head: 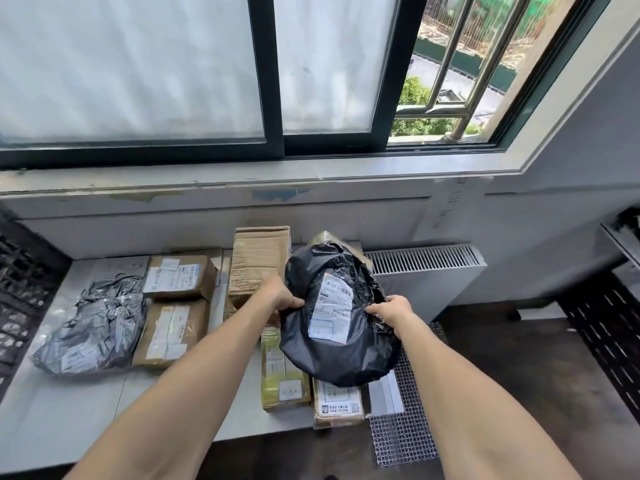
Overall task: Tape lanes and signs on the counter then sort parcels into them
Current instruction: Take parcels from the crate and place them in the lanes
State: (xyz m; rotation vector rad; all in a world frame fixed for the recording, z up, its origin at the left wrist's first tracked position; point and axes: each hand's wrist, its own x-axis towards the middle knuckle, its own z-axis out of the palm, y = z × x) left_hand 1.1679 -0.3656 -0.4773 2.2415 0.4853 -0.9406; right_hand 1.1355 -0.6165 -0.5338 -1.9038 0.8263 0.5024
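Plainly, the left grip (282,299) and right grip (391,311) each grasp an edge of the black bag (341,362), holding it tilted over the right part of the table (69,420). The thumbs lie on its front and the other fingers are hidden behind it. Its label (332,308) faces up, the print too blurred to read. The bag covers part of a greenish box (282,379), a brown box (337,403) and, farther off, most of a parcel (329,237). Whether it touches them is unclear.
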